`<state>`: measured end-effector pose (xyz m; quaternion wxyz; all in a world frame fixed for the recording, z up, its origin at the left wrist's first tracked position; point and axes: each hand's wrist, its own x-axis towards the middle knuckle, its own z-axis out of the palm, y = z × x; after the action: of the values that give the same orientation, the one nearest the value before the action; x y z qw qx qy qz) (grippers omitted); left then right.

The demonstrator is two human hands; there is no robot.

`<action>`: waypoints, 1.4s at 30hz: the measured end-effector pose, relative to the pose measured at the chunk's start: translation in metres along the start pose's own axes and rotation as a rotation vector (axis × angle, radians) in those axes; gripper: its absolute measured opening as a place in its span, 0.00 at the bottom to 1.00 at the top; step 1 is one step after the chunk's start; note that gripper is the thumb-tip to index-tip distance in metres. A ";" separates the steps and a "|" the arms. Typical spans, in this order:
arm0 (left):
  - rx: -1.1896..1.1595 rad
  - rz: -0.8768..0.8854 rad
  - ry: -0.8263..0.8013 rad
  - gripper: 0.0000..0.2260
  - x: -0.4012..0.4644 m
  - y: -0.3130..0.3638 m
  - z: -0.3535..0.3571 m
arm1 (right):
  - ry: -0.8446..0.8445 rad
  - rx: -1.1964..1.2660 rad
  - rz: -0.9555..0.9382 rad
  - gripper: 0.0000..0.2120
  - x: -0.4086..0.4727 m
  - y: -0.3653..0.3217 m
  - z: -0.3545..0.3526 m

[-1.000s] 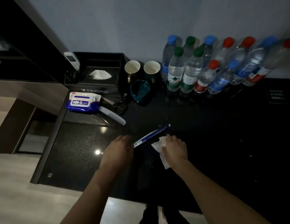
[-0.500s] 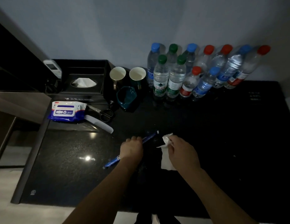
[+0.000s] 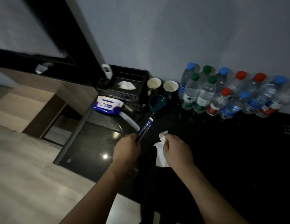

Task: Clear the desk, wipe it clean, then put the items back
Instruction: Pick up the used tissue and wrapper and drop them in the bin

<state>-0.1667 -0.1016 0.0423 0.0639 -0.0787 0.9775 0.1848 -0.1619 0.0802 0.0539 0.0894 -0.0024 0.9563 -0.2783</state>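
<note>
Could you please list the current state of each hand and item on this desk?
Left hand: grips the blue-and-white packaged stick.
Blue-and-white packaged stick: held tilted above the glossy black desk.
Right hand: grips the crumpled white tissue.
Crumpled white tissue: held, hanging loose.
Clear plastic water bottles: upright, capped.
Two white-lined mugs: upright.
Teal mug: tipped over.
Blue-and-white wet-wipe pack: lying flat.
Black tissue box: tissue sticking out.

Over the dark desk (image 3: pixel 222 159), the left hand (image 3: pixel 126 149) grips a blue packaged stick (image 3: pixel 145 128) angled up toward the back edge, while the right hand (image 3: pixel 176 151) clutches a crumpled white tissue (image 3: pixel 160 156). Water bottles (image 3: pixel 230 92) line the back edge; a wet-wipe pack (image 3: pixel 108 105) sits near the left edge.
</note>
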 end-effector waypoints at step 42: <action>-0.559 -0.721 0.693 0.04 -0.122 -0.618 -0.314 | -0.357 -0.006 -0.754 0.08 -0.020 -0.659 0.343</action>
<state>0.0321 -0.7705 0.1346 -0.2245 -0.4770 0.7668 0.3662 -0.1129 -0.6580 0.1235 0.1455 -0.4010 0.8587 -0.2841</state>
